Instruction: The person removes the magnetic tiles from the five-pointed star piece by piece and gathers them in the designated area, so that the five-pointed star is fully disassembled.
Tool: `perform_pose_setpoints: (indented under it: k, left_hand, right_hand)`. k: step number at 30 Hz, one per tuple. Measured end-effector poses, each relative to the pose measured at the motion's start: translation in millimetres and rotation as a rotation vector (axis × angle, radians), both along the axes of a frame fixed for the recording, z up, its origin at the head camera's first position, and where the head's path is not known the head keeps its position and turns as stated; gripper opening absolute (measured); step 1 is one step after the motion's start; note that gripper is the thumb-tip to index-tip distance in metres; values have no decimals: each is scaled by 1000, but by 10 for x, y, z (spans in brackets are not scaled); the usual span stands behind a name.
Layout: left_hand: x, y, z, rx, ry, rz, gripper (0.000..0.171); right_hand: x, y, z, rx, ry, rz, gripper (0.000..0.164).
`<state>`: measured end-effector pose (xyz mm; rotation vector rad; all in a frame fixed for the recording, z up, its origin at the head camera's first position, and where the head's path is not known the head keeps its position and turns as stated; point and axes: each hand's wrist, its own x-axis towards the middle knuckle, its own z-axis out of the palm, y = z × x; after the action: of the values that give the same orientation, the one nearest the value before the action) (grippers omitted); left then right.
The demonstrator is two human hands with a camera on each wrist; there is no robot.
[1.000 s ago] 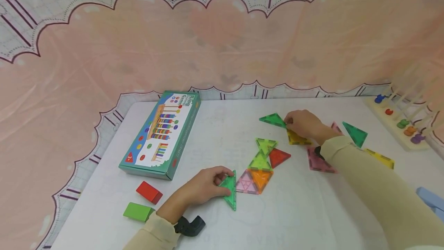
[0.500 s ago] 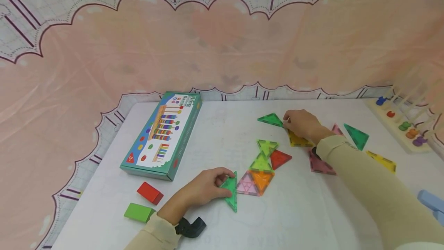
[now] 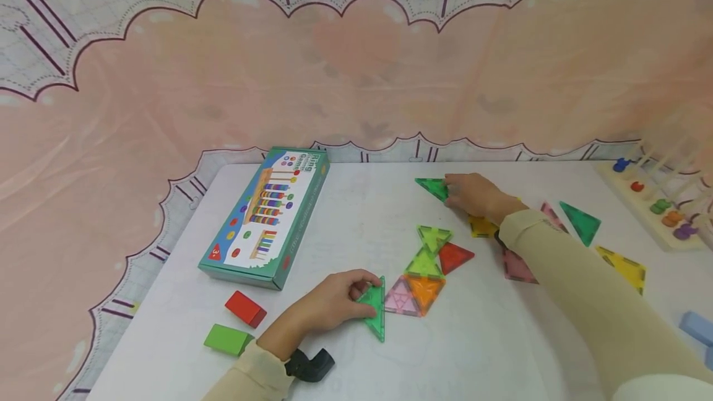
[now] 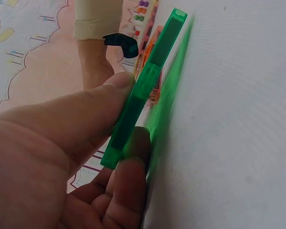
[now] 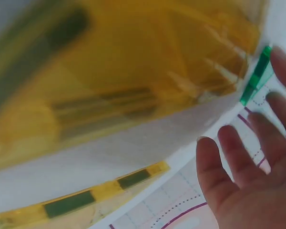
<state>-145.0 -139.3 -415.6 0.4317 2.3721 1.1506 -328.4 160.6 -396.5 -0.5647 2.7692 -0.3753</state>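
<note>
My left hand (image 3: 334, 302) pinches a green translucent triangle tile (image 3: 374, 308) between thumb and fingers. In the left wrist view that tile (image 4: 145, 90) tilts up off the white surface, seen along its edge. Beside it lies a joined group: a pink triangle (image 3: 402, 297), an orange triangle (image 3: 425, 293), two lime triangles (image 3: 424, 263) and a red triangle (image 3: 455, 257). Farther back, my right hand (image 3: 473, 194) holds a second green triangle tile (image 3: 431, 187) at its fingertips; the right wrist view shows this tile (image 5: 256, 76) by the thumb and forefinger. A yellow tile (image 3: 482, 226) lies partly under that hand.
A ring game box (image 3: 267, 215) lies at the left, with a red block (image 3: 245, 309) and a green block (image 3: 228, 339) before it. Right: pink tile (image 3: 519, 267), green tile (image 3: 580, 223), yellow tile (image 3: 624, 268), a pegged wooden board (image 3: 648, 209) and a blue piece (image 3: 696, 327).
My right hand has shifted slightly left, and the green tile at its fingertips has turned so that its long edge faces away. My left hand keeps its grip, nearly still. The view has drifted slightly.
</note>
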Motion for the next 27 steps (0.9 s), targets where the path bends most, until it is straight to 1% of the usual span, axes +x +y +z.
perform_pose_setpoints:
  k: [1,5,7,9,11,13,14,16,19,22,24,27]
  left_hand:
    - [-1,2,1,0,3,-1,36]
    - [-21,4,5,9,8,7,34]
    - [-58,-11,23,31,9,36,33]
    - [-126,-31,60,46,13,93,33]
    - [-235,-46,107,55,27,172,35]
    - [-382,-29,152,48,47,248,38]
    - [-466,-4,169,45,53,276,40]
    - [-640,57,185,51,58,309,45]
    - [-883,162,172,78,46,312,53]
    - [-1094,265,129,85,40,302,57]
    - [-1200,326,106,66,45,301,56]
    - [-1311,400,71,53,63,292,56]
  right_hand:
    - [-4,-8,5,-6,-14,9,50]
    - [1,-25,16,-23,-47,-1,54]
    - [5,-29,18,-30,-43,-8,56]
    - [17,-27,19,-56,-47,-19,56]
    - [40,-23,26,-94,-61,-31,56]
    - [91,7,52,-128,-76,-52,55]
    - [127,33,67,-142,-85,-64,56]
    - [216,76,104,-163,-99,-69,58]
    - [365,128,142,-183,-105,-63,60]
    - [509,157,148,-198,-103,-57,60]
    - [596,167,138,-204,-97,-50,60]
    - [711,167,134,-219,-92,-41,58]
